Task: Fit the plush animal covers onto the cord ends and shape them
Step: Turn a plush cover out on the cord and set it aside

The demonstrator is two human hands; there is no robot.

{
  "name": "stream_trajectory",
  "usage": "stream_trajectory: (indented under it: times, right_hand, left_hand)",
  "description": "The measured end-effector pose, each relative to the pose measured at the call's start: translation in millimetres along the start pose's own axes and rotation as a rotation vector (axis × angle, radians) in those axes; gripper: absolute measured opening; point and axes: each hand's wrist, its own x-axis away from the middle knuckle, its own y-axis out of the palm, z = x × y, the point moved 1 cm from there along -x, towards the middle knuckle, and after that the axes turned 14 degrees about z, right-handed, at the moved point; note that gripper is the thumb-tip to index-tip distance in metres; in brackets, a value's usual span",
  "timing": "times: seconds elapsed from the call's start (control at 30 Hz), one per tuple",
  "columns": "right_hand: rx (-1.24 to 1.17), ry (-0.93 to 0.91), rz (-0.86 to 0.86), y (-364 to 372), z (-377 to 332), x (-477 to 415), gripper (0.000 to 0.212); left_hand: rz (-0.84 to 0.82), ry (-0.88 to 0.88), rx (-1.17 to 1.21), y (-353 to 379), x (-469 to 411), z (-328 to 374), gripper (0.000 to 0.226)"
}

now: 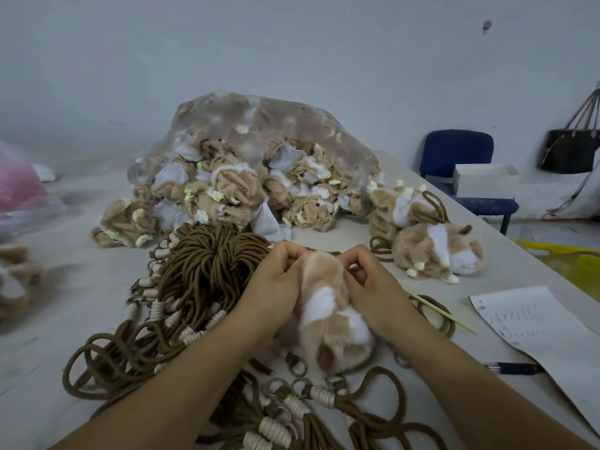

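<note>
A tan and white plush animal cover (328, 306) lies lengthwise between my hands at the middle of the table. My left hand (276, 287) pinches its far end from the left with curled fingers. My right hand (370, 284) pinches the same end from the right. A big bundle of brown cords (207, 264) with white wrapped ends and metal rings lies to the left and spreads under my forearms. Two finished plush animals (435, 251) with cord loops sit at the right. The cord end inside the cover is hidden.
A clear plastic bag (259, 125) spilling inside-out plush covers (227, 190) fills the table's back. A thin wooden stick (441, 311), a written sheet of paper (532, 323) and a pen (513, 368) lie right. A blue chair (457, 151), white box (483, 180) and pink bag (19, 186) stand around.
</note>
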Motion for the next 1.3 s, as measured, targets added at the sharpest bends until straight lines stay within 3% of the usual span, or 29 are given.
stream_trajectory:
  times: [0.2, 0.33, 0.47, 0.6, 0.8, 0.97, 1.17, 1.3]
  right_hand:
    - [-0.047, 0.05, 0.045, 2, 1, 0, 0.022]
    - [-0.184, 0.093, 0.077, 0, -1, -1, 0.017]
    - [-0.219, 0.032, 0.136, -3, -6, -1, 0.016]
    - [-0.172, -0.043, 0.147, -5, -9, -3, 0.018]
    - [-0.082, -0.198, 0.16, -4, -13, 1, 0.009]
    - [-0.045, -0.163, 0.119, -7, -8, 1, 0.021]
    - [0.228, -0.483, 0.188, 0, -5, -1, 0.009]
    - [0.271, -0.564, 0.223, 1, 0, -3, 0.018]
  left_hand:
    - [-0.158, -0.084, 0.081, -5, 0, 7, 0.009]
    - [-0.24, 0.03, 0.048, -6, 2, 8, 0.035]
    - [-0.116, 0.138, -0.117, -4, 2, 6, 0.036]
    - [-0.07, 0.117, 0.019, -5, 3, 3, 0.019]
    - [-0.062, 0.16, 0.054, -2, 6, 3, 0.025]
    - [-0.194, 0.177, -0.104, 0, 6, 1, 0.056]
    - [-0.12, 0.119, -0.154, -1, 4, -2, 0.021]
    - [-0.016, 0.27, -0.167, 0, 5, -1, 0.011]
